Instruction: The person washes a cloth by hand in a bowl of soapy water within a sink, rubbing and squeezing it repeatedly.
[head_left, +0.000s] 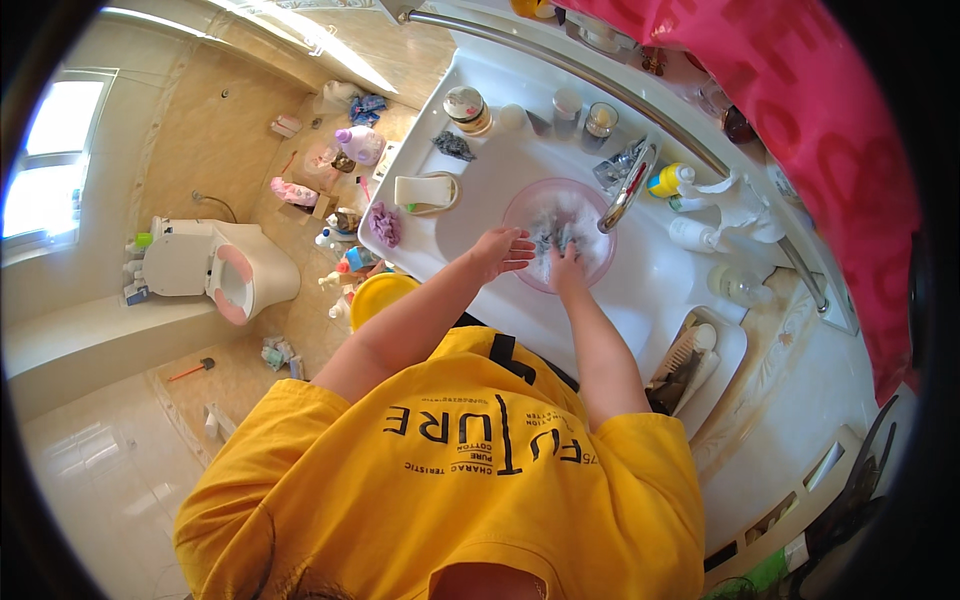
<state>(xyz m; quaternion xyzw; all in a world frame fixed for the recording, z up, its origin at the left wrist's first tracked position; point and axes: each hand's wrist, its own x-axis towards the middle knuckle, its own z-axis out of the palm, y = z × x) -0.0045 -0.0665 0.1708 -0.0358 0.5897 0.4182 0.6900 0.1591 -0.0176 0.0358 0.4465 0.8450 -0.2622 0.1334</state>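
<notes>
A pink translucent basin of white suds stands in the white sink, under the chrome faucet. Wet grey cloth lies among the suds. My left hand is at the basin's left rim, palm turned towards the basin, fingers apart and nothing in them. My right hand reaches into the suds against the grey cloth; its fingertips are partly hidden, so a grip cannot be made out. Left of the basin are a white soap bar in a dish, a crumpled purple cloth and a dark grey scrap.
A lidded jar and several cups line the sink's back ledge. Bottles stand to the right, near a metal rail. A tray with combs is at the lower right. A yellow basin and a toilet are at left.
</notes>
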